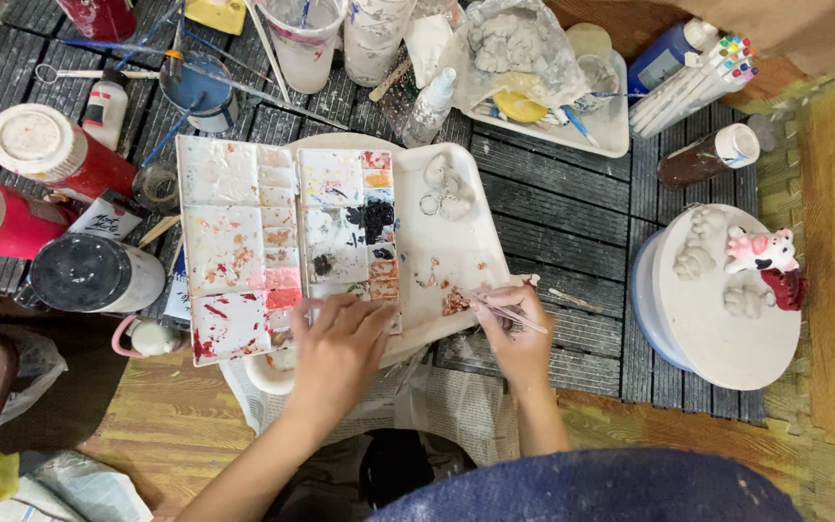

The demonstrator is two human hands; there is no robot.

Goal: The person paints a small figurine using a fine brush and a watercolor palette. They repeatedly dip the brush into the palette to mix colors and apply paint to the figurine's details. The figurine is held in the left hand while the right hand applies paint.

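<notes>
My left hand (340, 346) rests flat on the near edge of a paint-smeared white palette box (244, 232), fingers spread on its lower wells. My right hand (514, 338) pinches a thin paintbrush (500, 309); its tip touches a reddish-brown paint smear on the white tray (456, 261) to the right of the palette. Small unpainted clay pieces (446, 188) lie at the tray's far end.
A round white turntable (717, 319) at the right carries a painted pink-and-white figurine (765, 253) and grey clay figures. Red paint bottles (50, 155), a black-capped jar (89, 275), water cups (302, 39), a tray of clay and a marker set (698, 82) crowd the back.
</notes>
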